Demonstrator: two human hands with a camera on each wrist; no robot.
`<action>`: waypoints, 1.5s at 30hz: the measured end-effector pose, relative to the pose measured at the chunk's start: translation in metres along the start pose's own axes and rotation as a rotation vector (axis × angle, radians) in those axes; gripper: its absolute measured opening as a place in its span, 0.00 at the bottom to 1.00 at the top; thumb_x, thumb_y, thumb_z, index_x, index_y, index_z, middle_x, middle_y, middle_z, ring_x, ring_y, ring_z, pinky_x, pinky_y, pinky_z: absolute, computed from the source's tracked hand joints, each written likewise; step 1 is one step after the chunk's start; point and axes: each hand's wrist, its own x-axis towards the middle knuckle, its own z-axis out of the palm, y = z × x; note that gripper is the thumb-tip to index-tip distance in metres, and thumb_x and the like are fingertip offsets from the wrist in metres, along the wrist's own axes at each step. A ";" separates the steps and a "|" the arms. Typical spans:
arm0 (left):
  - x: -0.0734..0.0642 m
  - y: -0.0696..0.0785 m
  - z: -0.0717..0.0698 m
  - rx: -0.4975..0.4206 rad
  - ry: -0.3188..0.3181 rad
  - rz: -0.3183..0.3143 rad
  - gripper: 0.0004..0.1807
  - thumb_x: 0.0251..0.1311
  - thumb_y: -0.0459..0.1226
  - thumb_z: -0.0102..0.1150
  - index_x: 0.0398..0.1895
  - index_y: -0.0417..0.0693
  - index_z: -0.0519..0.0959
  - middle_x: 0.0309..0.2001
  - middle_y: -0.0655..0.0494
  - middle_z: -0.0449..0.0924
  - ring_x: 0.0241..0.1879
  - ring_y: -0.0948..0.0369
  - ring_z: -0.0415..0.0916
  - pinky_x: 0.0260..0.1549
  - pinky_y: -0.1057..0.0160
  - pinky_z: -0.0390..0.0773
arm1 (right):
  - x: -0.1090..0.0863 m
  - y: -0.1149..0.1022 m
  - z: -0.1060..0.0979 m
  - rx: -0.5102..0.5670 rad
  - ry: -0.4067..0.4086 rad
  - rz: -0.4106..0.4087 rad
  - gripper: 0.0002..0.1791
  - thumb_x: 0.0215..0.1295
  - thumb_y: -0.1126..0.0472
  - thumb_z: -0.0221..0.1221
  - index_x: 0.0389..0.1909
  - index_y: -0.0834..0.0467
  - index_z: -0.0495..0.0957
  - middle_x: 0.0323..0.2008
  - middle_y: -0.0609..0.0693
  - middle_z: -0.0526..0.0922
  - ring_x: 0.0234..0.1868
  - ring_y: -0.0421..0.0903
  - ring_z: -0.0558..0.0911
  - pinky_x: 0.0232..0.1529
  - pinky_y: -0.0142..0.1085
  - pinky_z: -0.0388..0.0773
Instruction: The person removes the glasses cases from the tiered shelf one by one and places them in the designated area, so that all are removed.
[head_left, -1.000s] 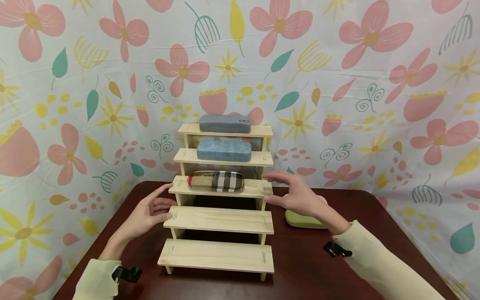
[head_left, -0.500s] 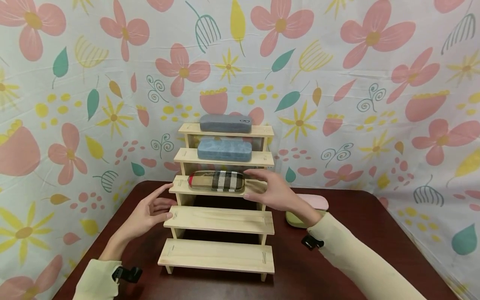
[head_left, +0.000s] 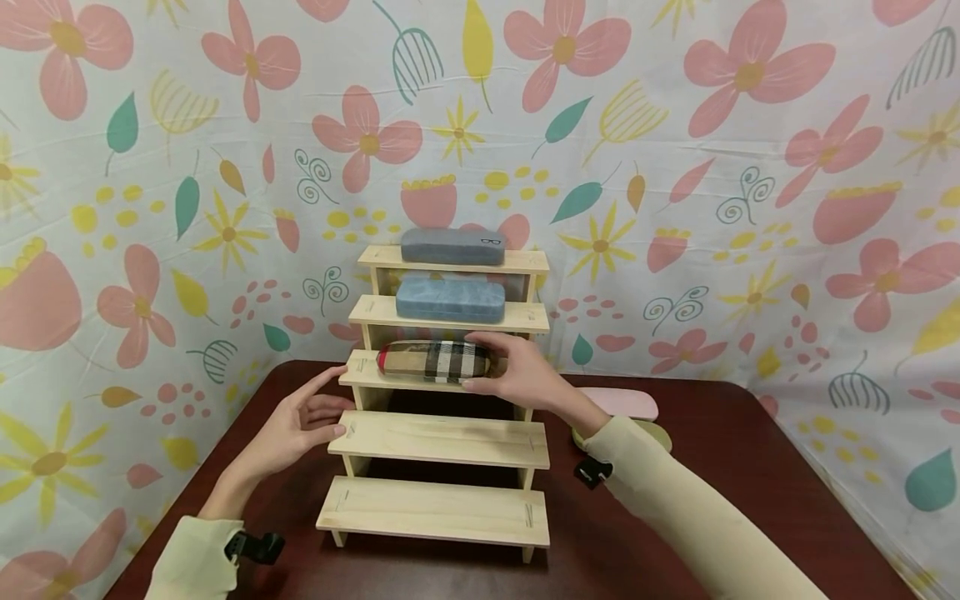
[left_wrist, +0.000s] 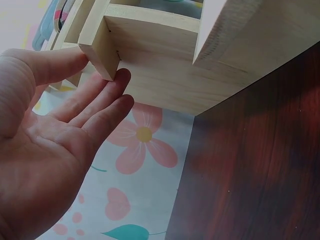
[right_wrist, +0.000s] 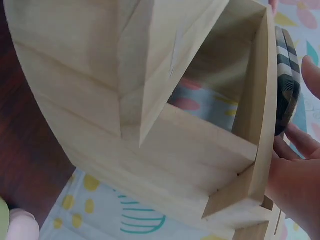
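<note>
- Wooden, five-stepped display stand (head_left: 442, 439) is standing on a dark red-brown table (head_left: 765, 483), its steps rising toward the floral cloth backdrop (head_left: 600, 125).
- Plaid glasses case (head_left: 435, 361) is lying lengthwise along the middle step, its red-trimmed end pointing toward the person's left and its black-and-white checks toward the right.
- Right hand (head_left: 528, 375) is curving round the right end of that plaid case, the thumb sitting at the front and the fingers reaching behind; the grip is spanning the case's width, though how firmly it is pressing I cannot tell.
- Left hand (head_left: 300, 425) is touching the stand's left side, its fingers loosely extended near the ends of the middle step and the one below; the left wrist view is showing thumb and fingertips spread against a board's edges.
- Light-blue glasses case (head_left: 450, 300) is resting on the second step from the top.
- Grey glasses case (head_left: 450, 247) is occupying the top step, showing a small spectacles print near its right end.
- Pink case (head_left: 621, 403) is lying on the table to the right of the stand, with a yellow-green case (head_left: 656, 432) sitting just in front, partly hidden by the right sleeve (head_left: 675, 500).
- Black straps (head_left: 255, 548) are hanging at both wrists.
</note>
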 end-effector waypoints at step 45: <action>0.001 -0.002 -0.001 -0.009 -0.012 0.004 0.47 0.65 0.24 0.69 0.84 0.46 0.57 0.56 0.35 0.83 0.55 0.59 0.83 0.54 0.61 0.82 | 0.008 0.005 0.004 0.147 -0.002 0.065 0.39 0.62 0.57 0.77 0.73 0.59 0.75 0.72 0.53 0.74 0.73 0.54 0.70 0.69 0.54 0.71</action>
